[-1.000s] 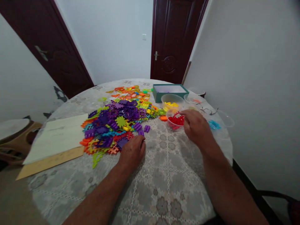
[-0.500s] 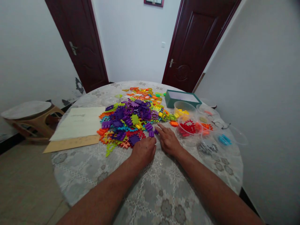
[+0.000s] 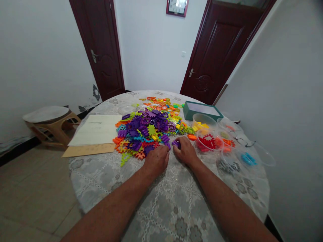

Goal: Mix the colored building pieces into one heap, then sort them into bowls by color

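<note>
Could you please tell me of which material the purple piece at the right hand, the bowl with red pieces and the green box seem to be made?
Purple piece: likely hard plastic, fairly smooth; its even ridges look moulded.
Bowl: probably thin, clear, smooth plastic; the red pieces show through.
Green box: perhaps matte cardboard, judging by flat, straight-edged walls; this stays uncertain.

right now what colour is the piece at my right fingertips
The plastic piece at your right hand is purple: head view.
</note>
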A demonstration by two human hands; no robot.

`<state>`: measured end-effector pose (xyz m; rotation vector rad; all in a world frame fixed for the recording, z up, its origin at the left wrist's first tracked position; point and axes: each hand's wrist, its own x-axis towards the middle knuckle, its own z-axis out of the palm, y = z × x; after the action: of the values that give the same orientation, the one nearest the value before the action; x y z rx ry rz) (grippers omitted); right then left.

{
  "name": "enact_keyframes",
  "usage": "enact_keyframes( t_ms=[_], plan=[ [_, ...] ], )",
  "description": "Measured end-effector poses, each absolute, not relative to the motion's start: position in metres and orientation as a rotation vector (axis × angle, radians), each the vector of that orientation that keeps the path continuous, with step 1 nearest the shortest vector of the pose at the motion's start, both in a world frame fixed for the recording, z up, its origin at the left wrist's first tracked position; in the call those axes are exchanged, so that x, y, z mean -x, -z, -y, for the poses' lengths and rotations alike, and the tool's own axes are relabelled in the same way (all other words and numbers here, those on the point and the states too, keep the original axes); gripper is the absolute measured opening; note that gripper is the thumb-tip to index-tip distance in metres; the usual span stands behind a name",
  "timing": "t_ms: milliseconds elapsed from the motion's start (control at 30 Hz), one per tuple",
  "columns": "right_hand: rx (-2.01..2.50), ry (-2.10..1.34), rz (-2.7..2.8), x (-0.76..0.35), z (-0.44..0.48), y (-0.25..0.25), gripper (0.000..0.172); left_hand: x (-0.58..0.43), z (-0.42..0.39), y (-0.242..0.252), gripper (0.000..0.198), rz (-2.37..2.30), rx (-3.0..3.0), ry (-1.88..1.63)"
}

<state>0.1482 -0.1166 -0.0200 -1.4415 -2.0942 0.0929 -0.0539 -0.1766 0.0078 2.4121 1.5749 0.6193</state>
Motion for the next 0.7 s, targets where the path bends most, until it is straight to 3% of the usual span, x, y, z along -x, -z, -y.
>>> enact_keyframes(
  t_ms=[200,367,700],
  plan=[
    [1.259,-0.185,2.058,-0.136,0.131,0.021,0.038,0.052,0.173,0.007,0.035,-1.580,-2.299,-0.864],
    [1.389,-0.090,2.271,-0.116,0.139,0.016,0.029,0.052,0.169,0.016,0.047,-1.611,-2.259,-0.939],
    [1.219,-0.234,2.237,-0.126,0.133,0.021,0.025,0.050,0.174,0.007,0.053,-1.551,-2.063,-0.962]
  ],
)
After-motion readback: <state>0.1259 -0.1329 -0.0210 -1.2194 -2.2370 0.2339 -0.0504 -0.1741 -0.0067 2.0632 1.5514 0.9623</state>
